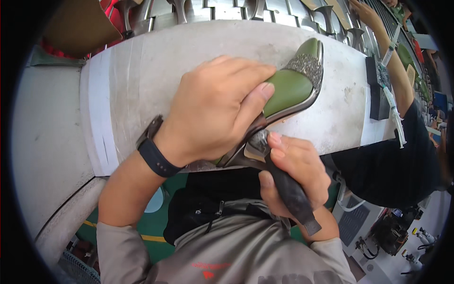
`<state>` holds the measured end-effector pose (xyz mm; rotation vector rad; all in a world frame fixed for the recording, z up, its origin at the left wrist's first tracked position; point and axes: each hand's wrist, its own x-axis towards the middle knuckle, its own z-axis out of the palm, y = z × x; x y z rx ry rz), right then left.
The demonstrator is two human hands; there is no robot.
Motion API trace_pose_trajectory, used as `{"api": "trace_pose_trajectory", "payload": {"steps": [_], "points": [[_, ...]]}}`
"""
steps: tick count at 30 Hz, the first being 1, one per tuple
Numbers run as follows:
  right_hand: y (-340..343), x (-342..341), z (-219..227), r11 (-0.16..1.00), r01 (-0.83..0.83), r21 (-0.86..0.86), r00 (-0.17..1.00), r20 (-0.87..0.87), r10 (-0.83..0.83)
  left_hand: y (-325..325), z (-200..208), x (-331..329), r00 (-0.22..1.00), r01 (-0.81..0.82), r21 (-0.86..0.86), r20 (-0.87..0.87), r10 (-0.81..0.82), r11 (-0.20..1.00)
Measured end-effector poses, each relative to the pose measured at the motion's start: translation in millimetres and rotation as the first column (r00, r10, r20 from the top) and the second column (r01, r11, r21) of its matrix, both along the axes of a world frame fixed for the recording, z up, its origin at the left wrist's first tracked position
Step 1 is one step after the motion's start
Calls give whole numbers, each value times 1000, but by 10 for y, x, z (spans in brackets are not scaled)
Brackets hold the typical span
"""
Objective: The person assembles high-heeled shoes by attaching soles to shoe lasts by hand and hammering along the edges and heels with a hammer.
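On the pale worktable (189,47) lies a green high-heeled shoe (287,92) with a glittering band near its toe and a shiny dark edge. My left hand (213,104) is closed over its middle and covers much of it; the toe end points away to the right. My right hand (302,173) is wrapped around a dark hammer (291,194). The hammer's rounded, shiny end is close against the shoe's underside, near the heel; whether they touch I cannot tell. Its flat, narrow end sticks out below my palm. A dark band sits on my left wrist.
A slatted metal conveyor (227,12) with metal shoe holders runs along the far edge. At the right, syringes (393,111) hang by a black block (378,90). Beyond them is a co-worker's arm (402,80). A brown sheet (80,28) stands far left.
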<state>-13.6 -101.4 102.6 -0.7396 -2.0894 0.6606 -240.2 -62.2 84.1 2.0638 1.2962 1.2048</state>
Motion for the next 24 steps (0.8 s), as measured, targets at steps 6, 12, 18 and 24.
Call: {"api": "trace_pose_trajectory", "payload": {"steps": [6,12,18,24], "points": [[42,-127,-43,999,-23,-24,999,-34,22,-19,-57,-28,999,-31,3,-23,31,1000],[155,-68,72,994,-57,97,998,-8,58,11,53,20,1000,-21,-23,0,21,1000],[380,427,331,917,95,-388,972,-164,-170,79,330,119,984,-46,-145,-177,19,988],[819,485,456,747,-11,-665,883,-356,-304,267,478,555,946,-93,-236,-324,12,967]]}}
